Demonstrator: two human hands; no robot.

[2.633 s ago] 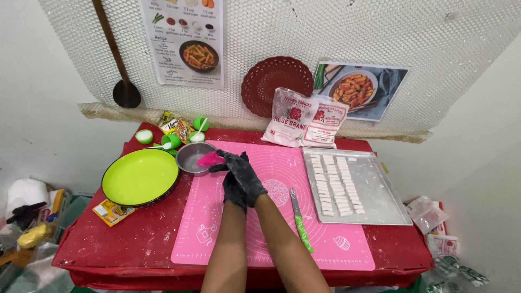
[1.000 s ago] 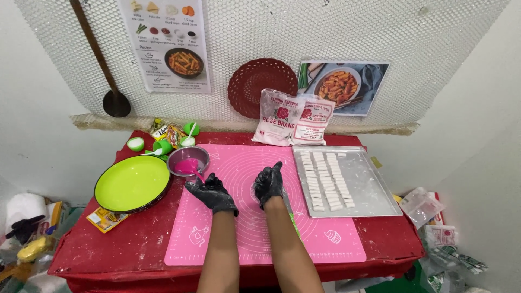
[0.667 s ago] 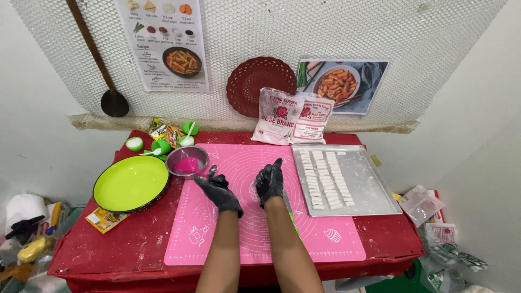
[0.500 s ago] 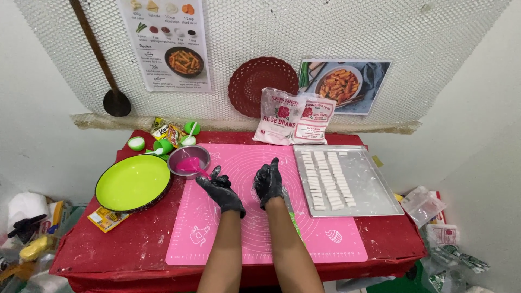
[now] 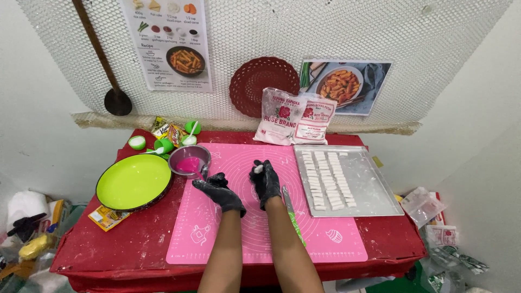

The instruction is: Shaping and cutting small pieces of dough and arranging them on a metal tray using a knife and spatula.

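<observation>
A person stands at a red table with both hands in black gloves over a pink silicone mat [image 5: 244, 239]. The right hand [image 5: 265, 182] is raised slightly, its fingertips pinching a small white dough piece [image 5: 258, 169], held just above the mat. The left hand [image 5: 218, 191] rests lower and to the side, fingers loosely curled and slightly spread, holding nothing that can be seen. Just beyond the left fingertips sits a small metal bowl of pink dough [image 5: 189, 161], touching the rim of a lime-green plate [image 5: 133, 182]. Well off to the outer side of the right fingers lies a metal tray [image 5: 369, 187] with two neat columns of short white dough pieces [image 5: 324, 179]. A green-handled knife [image 5: 292, 216] lies on the mat beside the right forearm. Behind the tray two flour bags [image 5: 296, 116] lean against the wall. The step in hand appears to be shaping a single cut piece between the fingertips. The next move would likely call for carrying it across to the tray and setting it in line with the others without squashing it, keeping a light grip on the soft dough.
</observation>
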